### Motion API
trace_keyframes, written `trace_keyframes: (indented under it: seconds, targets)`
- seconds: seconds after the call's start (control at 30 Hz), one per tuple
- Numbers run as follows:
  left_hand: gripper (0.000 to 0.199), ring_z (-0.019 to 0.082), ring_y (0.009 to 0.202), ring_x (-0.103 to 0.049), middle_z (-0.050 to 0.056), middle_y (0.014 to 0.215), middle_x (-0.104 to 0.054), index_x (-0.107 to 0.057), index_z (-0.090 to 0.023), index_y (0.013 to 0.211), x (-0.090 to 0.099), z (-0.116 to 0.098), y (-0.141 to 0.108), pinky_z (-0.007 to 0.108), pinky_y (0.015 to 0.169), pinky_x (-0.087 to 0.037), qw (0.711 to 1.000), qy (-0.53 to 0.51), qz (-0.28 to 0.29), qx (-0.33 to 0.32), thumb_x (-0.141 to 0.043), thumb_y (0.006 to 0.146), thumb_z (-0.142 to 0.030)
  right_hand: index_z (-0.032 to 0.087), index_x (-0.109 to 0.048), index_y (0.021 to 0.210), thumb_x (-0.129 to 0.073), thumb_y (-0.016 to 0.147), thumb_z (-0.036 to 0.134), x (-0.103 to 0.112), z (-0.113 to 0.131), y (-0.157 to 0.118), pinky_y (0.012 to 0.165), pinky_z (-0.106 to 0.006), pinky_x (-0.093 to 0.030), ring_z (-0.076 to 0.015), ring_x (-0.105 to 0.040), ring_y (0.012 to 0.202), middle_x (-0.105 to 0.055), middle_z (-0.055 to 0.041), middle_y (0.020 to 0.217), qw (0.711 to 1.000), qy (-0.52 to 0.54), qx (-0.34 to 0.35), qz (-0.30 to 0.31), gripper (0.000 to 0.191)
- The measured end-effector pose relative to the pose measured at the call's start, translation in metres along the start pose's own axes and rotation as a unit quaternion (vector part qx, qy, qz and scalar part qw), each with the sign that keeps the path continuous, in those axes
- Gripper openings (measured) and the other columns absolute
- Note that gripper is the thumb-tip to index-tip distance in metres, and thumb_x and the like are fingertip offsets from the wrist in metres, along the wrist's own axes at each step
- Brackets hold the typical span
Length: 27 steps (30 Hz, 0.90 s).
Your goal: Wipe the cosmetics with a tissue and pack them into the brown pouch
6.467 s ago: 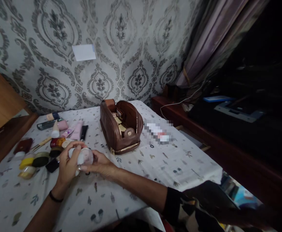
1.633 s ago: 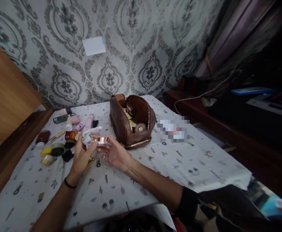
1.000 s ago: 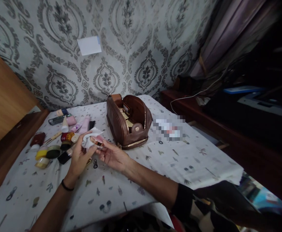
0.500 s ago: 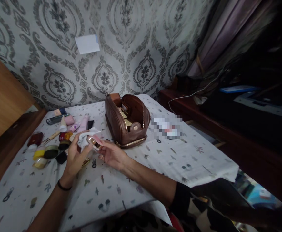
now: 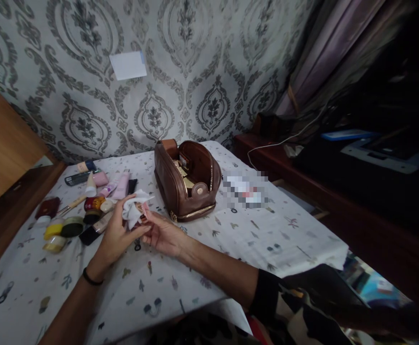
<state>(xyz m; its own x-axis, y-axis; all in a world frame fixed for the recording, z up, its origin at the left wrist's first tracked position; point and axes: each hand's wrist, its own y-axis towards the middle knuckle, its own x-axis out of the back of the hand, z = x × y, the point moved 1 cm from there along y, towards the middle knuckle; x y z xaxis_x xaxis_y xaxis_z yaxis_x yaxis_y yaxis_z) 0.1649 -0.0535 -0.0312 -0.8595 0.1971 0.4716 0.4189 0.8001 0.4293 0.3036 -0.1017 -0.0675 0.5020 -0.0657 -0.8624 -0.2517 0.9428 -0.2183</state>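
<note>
My left hand (image 5: 118, 233) is closed around a crumpled white cloth (image 5: 134, 209) and the side of a small pink container (image 5: 145, 211). Fingers of my right hand (image 5: 164, 234) pinch that container from the right, and its lower part is hidden between the hands. Just beyond my right hand stands a brown bag (image 5: 166, 184), unzipped at the top, with gold-coloured items inside. Left of my left hand lie a black-and-beige bottle (image 5: 96, 229), a dark round jar (image 5: 72, 226) and a yellow-lidded jar (image 5: 53, 230).
Pink tubes (image 5: 121, 185), a brush (image 5: 71, 205) and a dark red bottle (image 5: 47, 208) lie at the left on the patterned white cloth (image 5: 209, 261). A blurred-out item (image 5: 245, 189) is right of the bag. A dark red desk (image 5: 285, 167) with a cable borders the right side.
The white cloth now covers more of the pink container, and my hands have turned it slightly. The view has shifted a little.
</note>
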Motion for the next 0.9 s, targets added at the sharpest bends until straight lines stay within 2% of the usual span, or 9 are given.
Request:
trace_keyframes:
  seconds: [0.13,0.27,0.4,0.47,0.6,0.7,0.8,0.9]
  targets:
    - [0.061,0.024,0.109,-0.064,0.008,0.122,-0.064,-0.05,-0.022,0.13,-0.0026,0.001,-0.0012,0.036,0.094,-0.05,1.0,0.012,-0.003,0.011,-0.074,0.076,-0.037,0.017,-0.063,0.085,-0.086,0.065,0.054,0.0004,-0.0012,-0.0002,0.055,-0.022,-0.048,-0.0115,-0.065,0.062,-0.068,0.003,0.068,0.998,-0.051,-0.012,0.019,0.048]
    - [0.058,0.022,0.102,-0.066,0.007,0.115,-0.066,-0.051,-0.021,0.127,-0.0006,-0.0005,-0.0011,0.033,0.088,-0.053,1.0,-0.012,-0.01,0.007,-0.075,0.077,-0.038,0.016,-0.066,0.088,-0.085,0.064,0.057,-0.0036,-0.0003,-0.0013,0.053,-0.021,-0.048,-0.0119,-0.063,0.067,-0.068,0.0014,0.076,0.995,-0.095,0.031,0.01,0.052]
    - [0.044,0.02,0.1,-0.066,0.005,0.112,-0.068,-0.055,-0.02,0.123,0.0019,-0.0043,-0.0006,0.03,0.087,-0.053,0.999,-0.021,0.037,0.009,-0.067,0.085,-0.039,0.018,-0.064,0.094,-0.091,0.054,0.054,-0.0056,0.0008,0.0001,0.047,-0.019,-0.045,-0.0107,-0.06,0.064,-0.066,0.0025,0.078,0.988,-0.113,0.1,-0.035,0.06]
    - [0.036,0.021,0.101,-0.065,0.006,0.113,-0.068,-0.06,-0.02,0.118,0.0032,-0.0042,-0.0002,0.03,0.089,-0.052,0.998,-0.009,0.058,-0.004,-0.062,0.088,-0.039,0.019,-0.063,0.094,-0.093,0.051,0.051,-0.005,0.0006,0.0012,0.048,-0.02,-0.047,-0.01,-0.058,0.06,-0.065,0.0036,0.076,0.988,-0.111,0.106,-0.034,0.061]
    - [0.029,0.022,0.103,-0.065,0.007,0.113,-0.07,-0.064,-0.019,0.115,0.005,-0.0001,0.0004,0.032,0.091,-0.051,0.996,0.043,0.044,-0.059,-0.058,0.091,-0.034,0.017,-0.063,0.092,-0.092,0.056,0.049,-0.0029,0.0,0.0007,0.06,-0.028,-0.057,-0.0117,-0.061,0.066,-0.065,0.0027,0.08,0.992,-0.098,0.078,0.0,0.056]
    - [0.026,0.022,0.105,-0.065,0.007,0.112,-0.07,-0.065,-0.018,0.114,0.0047,0.001,-0.0006,0.034,0.094,-0.05,0.988,0.083,0.029,-0.123,-0.056,0.092,-0.029,0.018,-0.062,0.094,-0.091,0.058,0.045,-0.0023,-0.0002,-0.0002,0.066,-0.031,-0.06,-0.0137,-0.064,0.074,-0.066,0.0022,0.082,0.996,-0.068,0.06,0.012,0.054]
    - [0.028,0.024,0.112,-0.063,0.009,0.118,-0.069,-0.065,-0.019,0.118,0.0035,-0.0015,-0.0032,0.037,0.1,-0.049,0.976,0.12,0.022,-0.179,-0.056,0.092,-0.027,0.017,-0.064,0.091,-0.084,0.071,0.04,-0.0031,0.0004,0.0009,0.068,-0.03,-0.06,-0.0139,-0.065,0.074,-0.067,0.0011,0.078,0.999,-0.025,0.03,-0.004,0.036]
    - [0.034,0.024,0.122,-0.059,0.011,0.131,-0.064,-0.061,-0.021,0.127,0.0005,-0.0057,-0.0063,0.038,0.105,-0.047,0.964,0.142,0.046,-0.222,-0.055,0.094,-0.025,0.016,-0.065,0.087,-0.07,0.086,0.034,-0.005,0.0047,0.002,0.065,-0.024,-0.057,-0.0122,-0.063,0.068,-0.067,-0.0001,0.073,0.998,0.043,0.017,-0.037,0.019]
